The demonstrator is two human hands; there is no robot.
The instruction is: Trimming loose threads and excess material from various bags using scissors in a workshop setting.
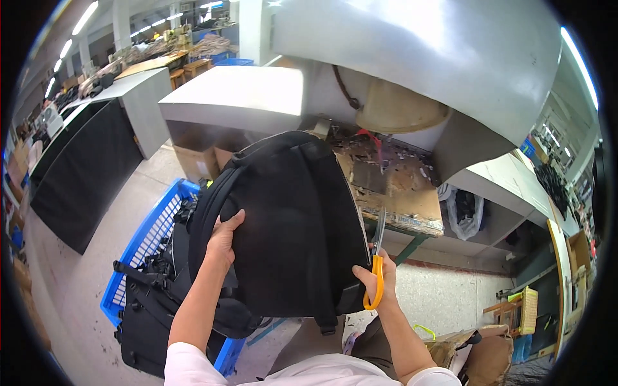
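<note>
A black backpack (pixel 280 219) hangs upright between my two hands, its padded back and straps turned toward me. My left hand (pixel 226 239) grips its left side, thumb lying on the fabric and fingers hidden behind. At the lower right edge, my right hand (pixel 380 276) holds a pair of scissors with orange handles (pixel 377 286). The metal blades point up beside the bag. My right thumb also rests against the bag's edge. Below and to the left, more black backpacks (pixel 154 315) are piled in and over a blue plastic basket (pixel 138 241).
Ahead stands a worn bench covered in cardboard (pixel 412 199), littered with scraps, under a large metal hood (pixel 418 51). A white cabinet (pixel 232 90) is at its left. White shelving (pixel 496 186) with a plastic bag runs right. Cardboard (pixel 489 360) and a small yellow stool (pixel 528 309) lie lower right.
</note>
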